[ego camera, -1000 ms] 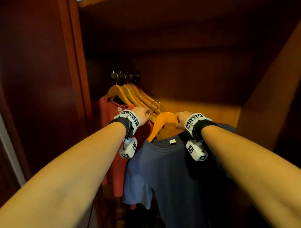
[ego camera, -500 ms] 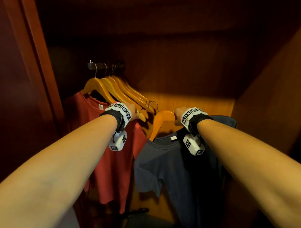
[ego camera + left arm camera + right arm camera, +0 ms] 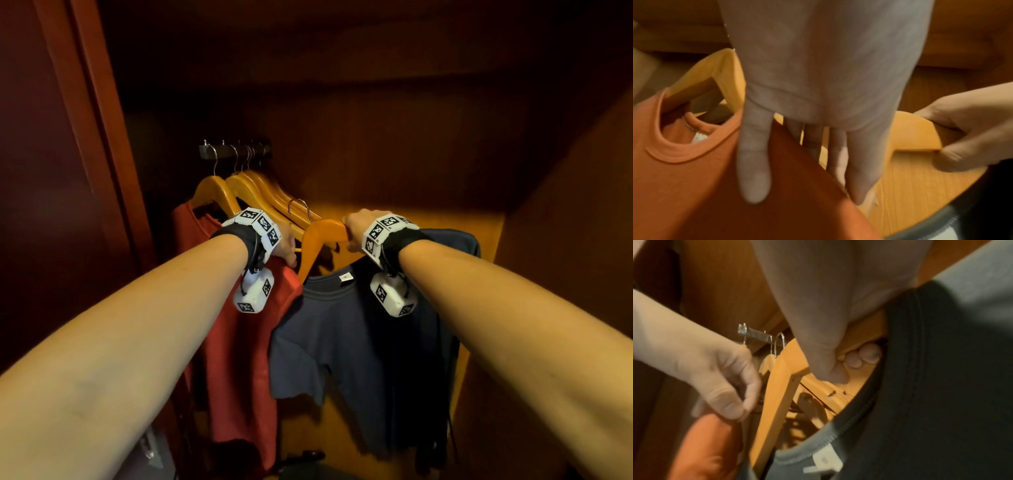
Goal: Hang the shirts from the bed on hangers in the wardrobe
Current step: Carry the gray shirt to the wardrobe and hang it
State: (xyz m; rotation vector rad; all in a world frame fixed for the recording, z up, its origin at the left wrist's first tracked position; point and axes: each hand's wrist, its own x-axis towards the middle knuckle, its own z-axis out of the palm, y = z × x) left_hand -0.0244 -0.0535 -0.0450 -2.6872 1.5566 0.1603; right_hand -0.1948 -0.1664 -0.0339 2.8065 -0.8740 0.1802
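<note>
Fingers point(image 3: 869, 353) of your right hand point(image 3: 356, 229) grip the blue shirt's hanger point(image 3: 322, 236) at frame centre; left hand point(image 3: 818, 97) fingers lie straight on the red shirt point(image 3: 246, 342).

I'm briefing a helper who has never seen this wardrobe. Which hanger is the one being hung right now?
Inside the wardrobe, look right of the rail with its row of wooden hangers. It is the hanger gripped by the right hand: it alone carries the dark blue shirt and its hook is off the rail.

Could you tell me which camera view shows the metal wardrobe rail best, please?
The head view: the short dark metal rail shows whole, with hanger hooks over it. The right wrist view catches only one blurred end above the left hand. The left wrist view misses it.
</note>
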